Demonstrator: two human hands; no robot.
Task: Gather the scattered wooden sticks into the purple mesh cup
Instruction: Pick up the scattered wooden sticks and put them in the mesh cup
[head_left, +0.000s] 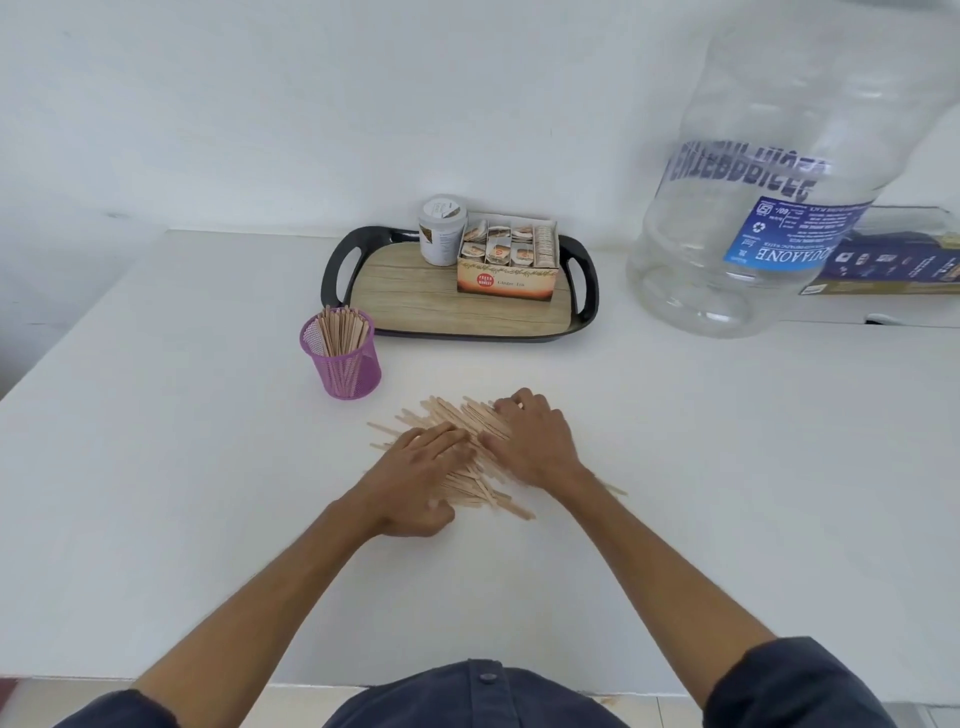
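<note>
White counter (156, 467) lies bare leftward; both hands' fingers (441, 441) rest flat on sticks (467, 410) near cup (343, 358).

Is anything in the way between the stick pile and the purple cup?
Nothing visible. Bare table lies between the pile of sticks under both hands and the purple mesh cup, up and to its left. The tray stands behind the cup, off that path.
</note>
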